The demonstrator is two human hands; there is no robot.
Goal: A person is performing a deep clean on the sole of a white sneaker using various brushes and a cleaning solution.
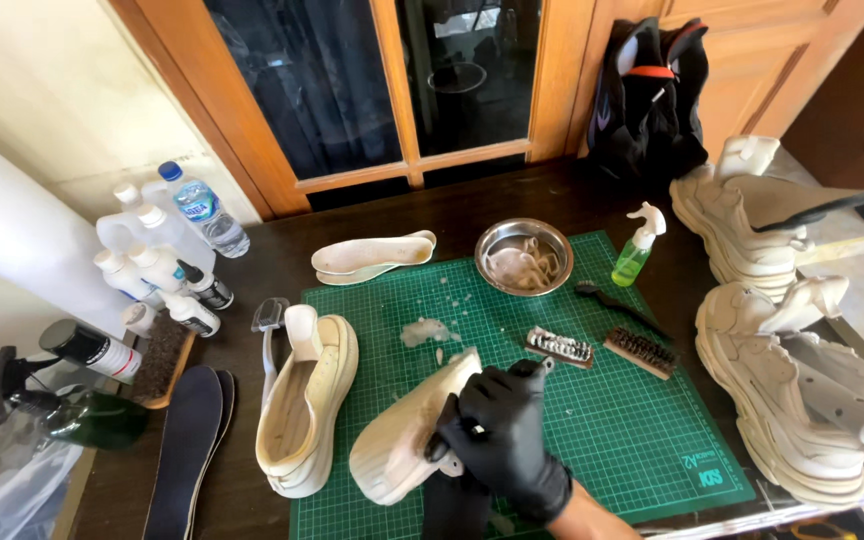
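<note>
I have my right hand [500,432] with black-gloved fingers clamped around the cream shoe [407,435] over the green mat's [642,430] near edge, my left hand hidden beneath so I cannot tell its grip; suds mark the mat, while its mate [307,405] lies alongside, waiting.

Far left of my view, on the dark wooden table: a clear plastic water bottle with a blue cap and blue label band [205,209], leaning toward the wall. Just beside it I note a cluster of white plastic bottles with white caps [142,250], touching one another. Below them two small white bottles with black nozzle tips [199,300] lie tilted. Further left, a black cylindrical can with a white-and-red label [92,349] lies on its side. On the green cutting mat's far edge stands a green translucent pump bottle with white dispenser head [636,247].
</note>
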